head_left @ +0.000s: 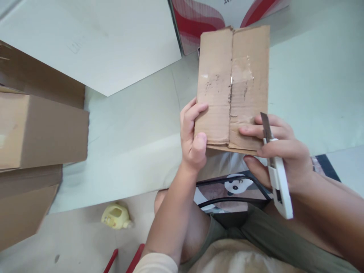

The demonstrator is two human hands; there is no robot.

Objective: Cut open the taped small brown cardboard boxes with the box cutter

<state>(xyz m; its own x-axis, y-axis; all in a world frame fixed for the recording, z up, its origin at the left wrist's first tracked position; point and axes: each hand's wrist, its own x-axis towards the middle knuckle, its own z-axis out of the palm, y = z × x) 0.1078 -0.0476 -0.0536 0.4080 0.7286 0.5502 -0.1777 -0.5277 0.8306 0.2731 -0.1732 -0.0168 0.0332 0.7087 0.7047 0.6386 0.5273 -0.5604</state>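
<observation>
A small brown cardboard box (216,91) is held up in front of me. A lengthwise seam runs between its two flaps, with pieces of clear tape and dark smudges across it. My left hand (195,138) is closed around the lower left side of the box, thumb on its face. In my right hand (287,151) is a white utility knife (280,185), its blade out and pointing up along the right edge of the box. Fingers of that same hand also press on the lower right part of the box.
Larger cardboard boxes (57,131) stand at the left of the pale table (133,140). A white panel (93,41) and a red-and-white box (196,22) are at the back. On the floor lies a yellow jug (116,216). Below the table edge is a panda-print item (239,184) with black edging.
</observation>
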